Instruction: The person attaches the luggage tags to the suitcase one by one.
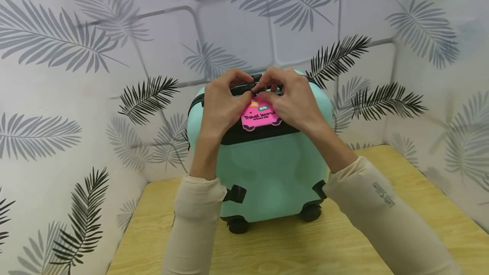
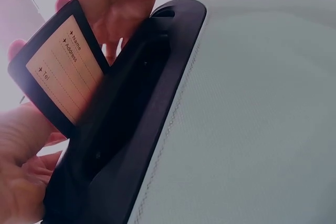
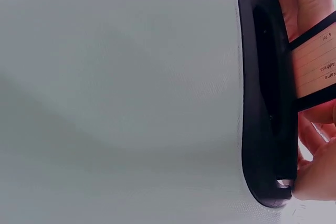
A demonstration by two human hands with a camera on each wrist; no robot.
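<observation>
A pink luggage tag [image 1: 260,115] lies on top of the mint-green suitcase [image 1: 267,173], at its black handle [image 1: 244,88]. The left hand [image 1: 221,105] and right hand [image 1: 294,101] meet there, fingers curled, pinching the tag's strap. The suitcase stands upright on a wooden worktop [image 1: 401,190] against leaf-patterned walls [image 1: 76,54].

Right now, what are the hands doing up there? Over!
Both hands, left and right, pinching the pink tag at the handle. Suitcase upright on the table. Nothing in the way.
</observation>
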